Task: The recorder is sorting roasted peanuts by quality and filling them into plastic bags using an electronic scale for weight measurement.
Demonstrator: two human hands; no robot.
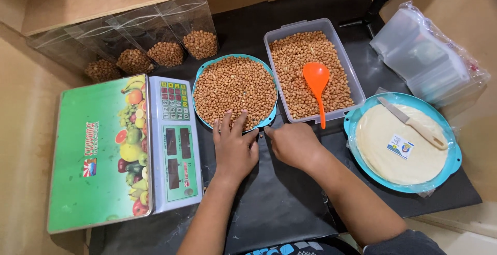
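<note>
a: what are the fingers doing?
b: the left hand (234, 143) is lying flat, fingers spread and reaching over the near rim of the round teal tray (271, 116), tips touching the peanuts (234, 85) heaped in it; it is gripping nothing; the right hand (293, 143) is curling loosely just beside it, forefinger pointing down at the black mat (279, 198) by the tray's edge; whether it is pinching a nut, i cannot tell.

a: anything hidden or hard to read?
b: the right fingertips are tucking under the knuckles; a small speck between the hands is too small to name; the pouches (150, 32) at the back are clear plastic, part filled with nuts, their tops blurring into the wooden ledge.

a: and the rest, by material?
b: a clear rectangular tub (348, 68) is holding more peanuts with an orange plastic scoop (318, 86) resting in them; a green scale (121, 149) with a fruit-printed platform is sitting at the left; at the right a second teal tray (454, 156) is holding a pale flat disc under film with a knife (413, 123) lying on it; a wrapped stack of plastic boxes (427, 55) is sitting behind.
</note>
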